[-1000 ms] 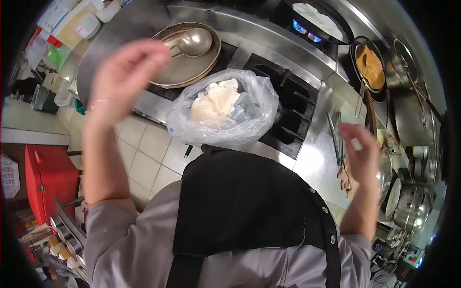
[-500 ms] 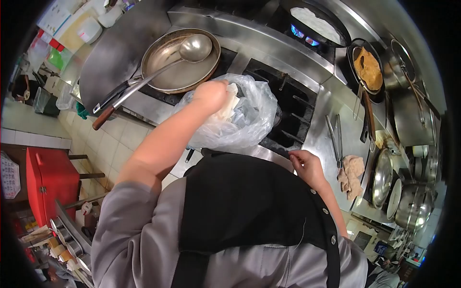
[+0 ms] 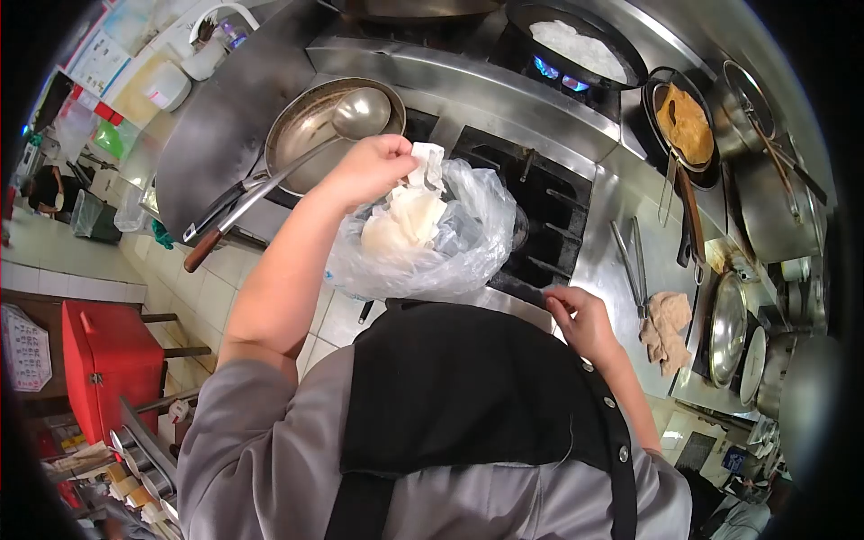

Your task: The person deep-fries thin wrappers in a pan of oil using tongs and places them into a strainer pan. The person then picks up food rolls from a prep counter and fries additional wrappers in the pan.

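Observation:
My left hand (image 3: 373,166) pinches a white flat piece (image 3: 427,165), which looks like a rice noodle sheet, over a clear plastic bag (image 3: 490,238). More pale, folded sheets (image 3: 400,220) lie inside the bag, whose mouth is wide and crumpled. It sits on the stove's front burner area. At the stove's front edge, my right hand (image 3: 580,317) is half curled with the thumb apart from the index finger, and no object shows in it. Left of the bag is a wok (image 3: 292,117) with a ladle (image 3: 362,113) resting in it.
Blue flames burn under a rear pan (image 3: 634,54) holding white food. To the right are a pan with a brown item (image 3: 686,126), tongs (image 3: 634,261), a cloth (image 3: 666,333) and several pots. A red box (image 3: 112,360) stands at the left.
My left hand has risen out of the bag, up and left, with the white piece. The pale sheets inside now show more. My right hand stays at the stove edge.

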The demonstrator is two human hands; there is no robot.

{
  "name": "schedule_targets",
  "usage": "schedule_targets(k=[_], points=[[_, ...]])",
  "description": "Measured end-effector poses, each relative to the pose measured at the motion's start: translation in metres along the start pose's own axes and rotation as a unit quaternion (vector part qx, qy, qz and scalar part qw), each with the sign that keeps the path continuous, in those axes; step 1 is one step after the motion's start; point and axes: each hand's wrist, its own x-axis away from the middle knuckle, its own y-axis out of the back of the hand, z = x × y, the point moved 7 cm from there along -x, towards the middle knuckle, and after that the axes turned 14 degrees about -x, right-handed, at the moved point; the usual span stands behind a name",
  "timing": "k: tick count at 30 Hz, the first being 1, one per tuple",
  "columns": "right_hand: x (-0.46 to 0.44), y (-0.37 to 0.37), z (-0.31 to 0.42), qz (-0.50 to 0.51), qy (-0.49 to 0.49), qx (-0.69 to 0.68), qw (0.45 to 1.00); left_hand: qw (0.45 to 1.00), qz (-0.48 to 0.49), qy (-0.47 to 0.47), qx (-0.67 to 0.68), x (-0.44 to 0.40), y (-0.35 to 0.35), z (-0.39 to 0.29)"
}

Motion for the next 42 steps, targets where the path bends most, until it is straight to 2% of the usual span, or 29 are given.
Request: schedule_targets(k=[2,5,7,8,12,16,17,18,20,21,24,26,31,36,42], points=[[-0.019,-0.004,0.015,-0.002,-0.004,-0.059,0.998,0.995,0.029,-0.012,0.091,0.002,-0.003,-0.003],[-0.055,-0.016,0.051,0.022,-0.004,-0.207,0.978,0.987,0.073,-0.044,0.135,0.010,-0.016,-0.015],[-0.085,-0.029,0.060,0.028,0.055,-0.265,0.962,0.976,0.094,-0.065,0.187,0.012,-0.030,-0.022],[-0.094,-0.037,0.076,0.022,0.047,-0.305,0.951,0.969,0.103,-0.076,0.214,0.013,-0.036,-0.025],[-0.133,-0.067,0.084,0.041,0.071,-0.399,0.913,0.954,0.119,-0.022,0.274,0.019,-0.058,-0.023],[-0.136,-0.040,0.093,0.005,0.054,-0.246,0.968,0.928,0.184,0.045,0.322,0.028,-0.070,0.000],[-0.138,-0.035,0.097,0.022,0.043,-0.228,0.973,0.922,0.205,0.045,0.326,0.028,-0.075,0.006],[-0.141,-0.030,0.104,0.046,0.055,-0.142,0.987,0.915,0.208,0.053,0.341,0.031,-0.077,0.005],[-0.141,-0.022,0.118,0.091,0.009,-0.012,0.996,0.902,0.216,0.062,0.369,0.033,-0.080,-0.004],[-0.140,-0.020,0.121,0.102,-0.001,-0.023,0.995,0.917,0.221,0.043,0.329,0.029,-0.083,-0.008],[-0.143,-0.015,0.129,0.132,-0.016,-0.047,0.990,0.968,0.151,-0.065,0.191,0.019,-0.087,-0.031],[-0.144,-0.014,0.129,0.160,-0.016,-0.055,0.985,0.951,0.175,-0.047,0.249,0.013,-0.096,-0.041],[-0.144,-0.001,0.128,0.145,-0.006,-0.128,0.981,0.876,0.255,-0.005,0.409,0.000,-0.108,-0.040],[-0.143,0.014,0.113,0.112,-0.022,-0.146,0.983,0.912,0.182,0.000,0.367,-0.004,-0.103,-0.038],[-0.138,0.013,0.085,0.121,-0.055,-0.082,0.988,0.929,0.070,0.025,0.361,-0.012,-0.087,-0.031]])
